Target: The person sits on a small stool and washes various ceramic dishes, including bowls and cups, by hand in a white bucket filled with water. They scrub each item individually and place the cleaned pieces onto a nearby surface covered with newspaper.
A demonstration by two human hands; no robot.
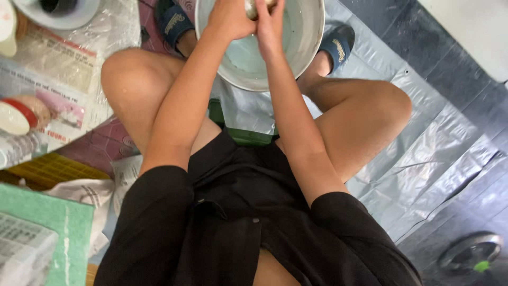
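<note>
I sit low with my knees apart, and a wide metal basin (306, 47) holding pale water stands on the floor between my feet. Both hands are raised over the basin at the top edge of the view. My left hand (230, 20) and my right hand (269, 24) are pressed together around a small pale object (253, 7), which is mostly hidden by my fingers and cut off by the frame edge.
Grey plastic sheeting (434, 143) covers the floor to the right. Blue slippers (338, 46) are on my feet beside the basin. Newspapers (53, 69), a white bowl (58, 13), a red-rimmed lid (16, 114) and a green cloth (58, 222) lie to the left. A small round fan (471, 253) sits bottom right.
</note>
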